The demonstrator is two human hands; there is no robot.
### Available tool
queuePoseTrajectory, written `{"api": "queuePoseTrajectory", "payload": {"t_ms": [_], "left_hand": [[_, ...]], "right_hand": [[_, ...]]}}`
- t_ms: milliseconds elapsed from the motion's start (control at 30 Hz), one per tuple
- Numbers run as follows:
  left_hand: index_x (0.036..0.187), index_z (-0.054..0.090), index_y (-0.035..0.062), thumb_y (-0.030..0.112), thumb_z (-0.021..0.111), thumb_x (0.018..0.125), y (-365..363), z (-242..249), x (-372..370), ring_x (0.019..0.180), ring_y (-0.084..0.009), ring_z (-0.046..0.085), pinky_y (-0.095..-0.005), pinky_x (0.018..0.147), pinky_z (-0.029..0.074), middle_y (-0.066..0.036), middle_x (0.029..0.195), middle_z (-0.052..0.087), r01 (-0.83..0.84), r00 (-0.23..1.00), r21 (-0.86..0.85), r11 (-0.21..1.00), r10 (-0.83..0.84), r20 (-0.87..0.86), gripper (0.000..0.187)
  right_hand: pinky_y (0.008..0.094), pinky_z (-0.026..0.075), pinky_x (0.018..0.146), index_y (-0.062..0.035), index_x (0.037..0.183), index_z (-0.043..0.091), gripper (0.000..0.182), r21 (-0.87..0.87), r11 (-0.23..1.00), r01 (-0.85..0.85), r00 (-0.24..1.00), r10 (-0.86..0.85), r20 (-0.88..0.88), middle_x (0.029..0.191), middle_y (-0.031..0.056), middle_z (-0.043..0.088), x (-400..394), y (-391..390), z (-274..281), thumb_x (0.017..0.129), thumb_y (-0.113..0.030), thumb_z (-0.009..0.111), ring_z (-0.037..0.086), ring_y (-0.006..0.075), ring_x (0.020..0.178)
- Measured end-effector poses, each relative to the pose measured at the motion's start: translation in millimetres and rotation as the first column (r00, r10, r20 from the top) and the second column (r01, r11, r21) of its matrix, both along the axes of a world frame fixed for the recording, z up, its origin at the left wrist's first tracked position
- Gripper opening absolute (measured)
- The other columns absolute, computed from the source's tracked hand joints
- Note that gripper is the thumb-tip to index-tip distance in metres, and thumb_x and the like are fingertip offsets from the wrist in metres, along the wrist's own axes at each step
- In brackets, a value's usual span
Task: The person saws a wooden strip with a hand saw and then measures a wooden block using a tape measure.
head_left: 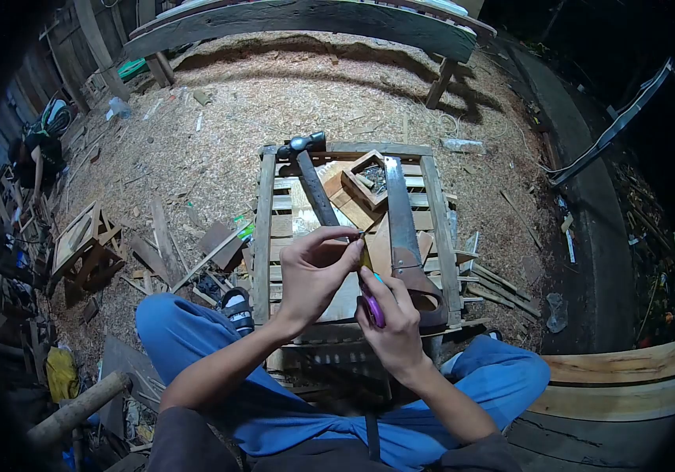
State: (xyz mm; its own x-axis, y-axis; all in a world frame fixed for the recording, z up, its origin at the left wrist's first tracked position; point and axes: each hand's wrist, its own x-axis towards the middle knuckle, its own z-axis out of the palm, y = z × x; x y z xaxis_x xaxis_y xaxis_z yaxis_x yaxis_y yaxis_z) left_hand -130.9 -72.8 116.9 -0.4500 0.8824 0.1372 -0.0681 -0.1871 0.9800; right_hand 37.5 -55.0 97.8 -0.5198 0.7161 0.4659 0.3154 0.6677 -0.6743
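My left hand (318, 271) is closed, thumb and forefinger pinching near a small dark tip; what they hold is too small to make out. My right hand (394, 326) is wrapped around a slim tool with a purple and teal handle (373, 311). A yellowish part shows between the two hands. Below them stands a slatted wooden crate (262, 236). On it lie a hammer (314, 181), head at the far left corner, and a handsaw (402, 220) along the right. Between these sits a small wooden box (363, 182) with small dark pieces inside, resting beside wooden boards.
Wood shavings cover the ground (290, 86). A long wooden bench (298, 17) stands at the back. Scrap wood and a small wooden frame (85, 240) lie at left. Planks (628, 377) are at lower right, and a round pole (77, 409) juts in at lower left.
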Motion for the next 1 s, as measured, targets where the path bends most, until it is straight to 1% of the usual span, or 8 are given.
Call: {"api": "queuePoseTrajectory", "payload": {"t_ms": [133,233,300,333,533,633,967,1000], "left_hand": [[0.12,0.073,0.001,0.006,0.074,0.099,3,-2,-4,0.087,-0.0141,0.075,-0.0292,0.08,0.063,-0.012,0.096,0.079,0.016,0.999,-0.011,1.0,-0.016,0.031,0.022],[0.123,0.072,0.0007,0.005,0.075,0.098,5,-1,-13,0.091,-0.0137,0.075,-0.0285,0.082,0.062,-0.011,0.101,0.079,0.109,0.994,-0.015,0.994,-0.108,0.017,0.026],[0.128,0.069,0.0001,0.006,0.076,0.097,4,5,-17,0.097,-0.0134,0.074,-0.0279,0.086,0.061,-0.01,0.108,0.078,0.232,0.973,0.016,0.973,-0.232,-0.007,0.032],[0.131,0.067,-0.0004,0.003,0.077,0.094,3,7,-20,0.102,-0.0132,0.073,-0.0274,0.088,0.06,-0.01,0.113,0.077,0.287,0.957,-0.022,0.958,-0.286,0.035,0.038],[0.133,0.065,-0.0014,-0.004,0.079,0.088,5,3,-24,0.107,-0.0142,0.072,-0.0301,0.095,0.061,-0.011,0.115,0.076,0.316,0.936,0.054,0.947,-0.302,-0.179,0.047],[0.133,0.064,-0.002,-0.004,0.079,0.088,5,2,-28,0.108,-0.0148,0.073,-0.0313,0.098,0.061,-0.012,0.116,0.076,0.319,0.928,-0.003,0.948,-0.312,-0.205,0.048],[0.131,0.066,-0.0021,-0.006,0.078,0.087,7,-1,-29,0.109,-0.0143,0.073,-0.0304,0.098,0.06,-0.011,0.118,0.076,0.317,0.929,0.009,0.948,-0.308,-0.207,0.045],[0.131,0.067,-0.0014,-0.004,0.079,0.087,8,-2,-28,0.105,-0.0149,0.074,-0.0307,0.095,0.061,-0.011,0.115,0.077,0.303,0.929,0.039,0.952,-0.286,-0.236,0.045]], "right_hand": [[0.0444,0.057,0.085,-0.0084,0.14,0.064,0.061,-0.026,1.0,0.003,0.999,-0.002,0.038,0.113,0.0192,0.066,4,3,7,0.082,0.001,0.079,0.069,0.0365,0.096],[0.0457,0.058,0.083,-0.0106,0.142,0.064,0.063,-0.024,1.0,0.001,0.998,0.0,0.056,0.114,0.0194,0.065,9,7,8,0.082,0.001,0.079,0.07,0.0378,0.096],[0.0473,0.058,0.082,-0.0127,0.145,0.063,0.066,-0.03,1.0,0.0,0.998,0.002,0.058,0.115,0.0198,0.064,12,9,8,0.082,0.002,0.079,0.07,0.0397,0.097],[0.047,0.058,0.082,-0.0129,0.145,0.063,0.066,-0.019,1.0,-0.004,0.999,0.005,0.045,0.115,0.0197,0.064,13,10,8,0.082,0.002,0.079,0.07,0.0396,0.097],[0.0461,0.058,0.083,-0.0133,0.144,0.063,0.064,-0.061,0.998,-0.018,0.999,0.02,0.03,0.115,0.0199,0.064,15,11,11,0.083,0.001,0.077,0.07,0.0394,0.097],[0.0461,0.058,0.083,-0.0136,0.144,0.064,0.064,-0.067,0.998,-0.02,0.999,0.022,0.032,0.115,0.0202,0.064,15,11,13,0.083,0.001,0.077,0.07,0.0393,0.097],[0.0461,0.059,0.085,-0.014,0.144,0.064,0.063,-0.072,0.997,-0.013,0.998,0.017,0.054,0.116,0.0206,0.065,16,11,14,0.083,0.0,0.077,0.071,0.0395,0.1],[0.0461,0.059,0.085,-0.014,0.144,0.064,0.063,-0.072,0.997,-0.012,0.998,0.016,0.054,0.116,0.0206,0.065,16,11,14,0.083,0.0,0.077,0.071,0.0395,0.1]]}}
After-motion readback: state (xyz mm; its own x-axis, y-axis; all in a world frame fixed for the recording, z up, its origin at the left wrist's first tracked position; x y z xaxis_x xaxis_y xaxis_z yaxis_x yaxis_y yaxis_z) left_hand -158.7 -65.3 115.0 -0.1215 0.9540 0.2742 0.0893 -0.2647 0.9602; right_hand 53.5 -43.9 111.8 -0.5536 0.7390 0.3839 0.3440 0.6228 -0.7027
